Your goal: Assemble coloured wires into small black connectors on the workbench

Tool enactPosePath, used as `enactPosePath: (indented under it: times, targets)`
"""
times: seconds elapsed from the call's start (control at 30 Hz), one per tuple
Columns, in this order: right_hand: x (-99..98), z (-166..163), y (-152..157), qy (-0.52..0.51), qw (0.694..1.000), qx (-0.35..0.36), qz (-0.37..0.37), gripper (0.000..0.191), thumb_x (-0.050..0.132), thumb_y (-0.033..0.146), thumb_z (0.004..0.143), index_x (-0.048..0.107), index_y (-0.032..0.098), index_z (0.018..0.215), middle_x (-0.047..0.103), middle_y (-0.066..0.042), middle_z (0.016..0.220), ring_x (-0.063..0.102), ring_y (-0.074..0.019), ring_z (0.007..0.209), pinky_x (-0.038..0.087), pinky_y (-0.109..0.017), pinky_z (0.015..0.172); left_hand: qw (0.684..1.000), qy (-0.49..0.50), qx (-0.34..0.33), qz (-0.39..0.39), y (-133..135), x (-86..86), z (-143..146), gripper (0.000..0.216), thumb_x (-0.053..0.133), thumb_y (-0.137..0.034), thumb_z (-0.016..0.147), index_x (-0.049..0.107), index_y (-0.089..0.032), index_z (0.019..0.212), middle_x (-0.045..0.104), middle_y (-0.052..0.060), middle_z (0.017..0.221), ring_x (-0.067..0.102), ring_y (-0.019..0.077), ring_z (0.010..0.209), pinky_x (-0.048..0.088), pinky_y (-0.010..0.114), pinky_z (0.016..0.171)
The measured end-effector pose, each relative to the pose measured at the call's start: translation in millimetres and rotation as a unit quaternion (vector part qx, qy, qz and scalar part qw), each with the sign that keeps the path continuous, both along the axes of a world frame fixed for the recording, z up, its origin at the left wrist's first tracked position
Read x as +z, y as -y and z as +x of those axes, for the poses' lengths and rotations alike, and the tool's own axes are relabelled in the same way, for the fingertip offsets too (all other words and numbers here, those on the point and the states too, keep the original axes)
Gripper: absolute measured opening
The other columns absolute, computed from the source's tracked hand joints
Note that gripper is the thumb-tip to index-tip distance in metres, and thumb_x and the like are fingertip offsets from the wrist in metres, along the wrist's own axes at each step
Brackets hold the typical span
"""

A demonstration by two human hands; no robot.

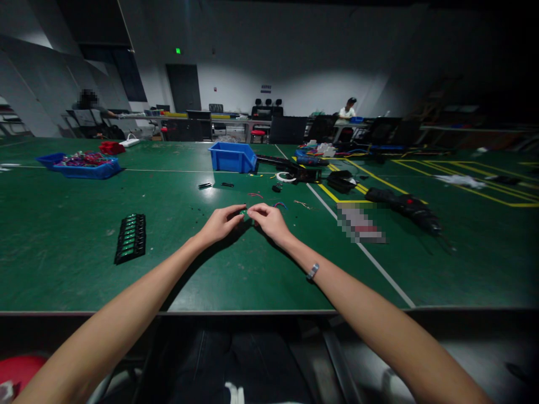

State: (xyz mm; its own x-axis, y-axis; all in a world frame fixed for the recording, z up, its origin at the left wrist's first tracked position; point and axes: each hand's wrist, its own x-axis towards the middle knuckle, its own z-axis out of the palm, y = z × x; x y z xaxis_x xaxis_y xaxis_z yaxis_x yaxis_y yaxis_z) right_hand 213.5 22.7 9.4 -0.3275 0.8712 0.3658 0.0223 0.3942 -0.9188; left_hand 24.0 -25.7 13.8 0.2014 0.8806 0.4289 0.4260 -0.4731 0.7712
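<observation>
Above the green tabletop point(236, 280), my left hand point(221, 224) pinches a small green piece, perhaps a circuit board point(243, 212), between thumb and fingers. My right hand point(270, 222) is close beside it, with thumb and fingertips pressed together at the piece's right end. What those right fingertips grip is too small to make out. Short red wires point(255, 195) and a blue-and-red wire point(280, 205) lie just beyond the hands. To the left rests a black holder with a row of green boards point(131, 238).
A blue bin point(232, 157) stands ahead, and a blue tray of colourful wires point(88, 164) sits far left. Black tool-like objects point(404, 207) and yellow tape lines are on the right. Two small black parts point(205, 186) lie ahead. Two people sit in the background.
</observation>
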Motion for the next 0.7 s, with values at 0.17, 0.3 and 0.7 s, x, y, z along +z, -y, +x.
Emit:
enactPosePath:
  times: [0.17,0.3,0.7]
  targets:
    - [-0.2,0.3,0.1,-0.003,1.000,0.008,0.001,0.023,0.070,0.037,0.079,0.073,0.015,0.085,0.067,-0.005,0.088,0.057,-0.0142,0.068,0.045,-0.029,0.062,0.999,0.024,-0.022,-0.027,-2.6,-1.2,-1.2,0.049,0.058,-0.037,0.092,0.061,-0.012,0.135,0.071,0.007,0.082,0.061,0.0158,0.066,0.048,0.026,0.065]
    - [-0.9,0.4,-0.4,0.000,1.000,0.012,0.020,0.021,0.070,0.037,0.080,0.074,0.016,0.082,0.067,-0.005,0.091,0.059,-0.0155,0.075,0.046,-0.029,0.068,0.999,0.018,-0.031,-0.024,-2.8,-2.1,-1.3,0.050,0.058,-0.035,0.093,0.060,-0.009,0.135,0.071,0.007,0.082,0.061,0.0153,0.067,0.048,0.026,0.065]
    - [-0.6,-0.4,1.5,0.000,1.000,0.031,-0.002,0.027,0.071,0.043,0.078,0.075,0.016,0.081,0.065,-0.007,0.099,0.059,-0.0150,0.074,0.048,-0.026,0.060,0.999,-0.033,-0.029,0.012,-2.7,-4.0,-2.2,0.044,0.055,-0.033,0.094,0.063,-0.011,0.131,0.074,0.010,0.097,0.066,0.0169,0.071,0.051,0.027,0.070]
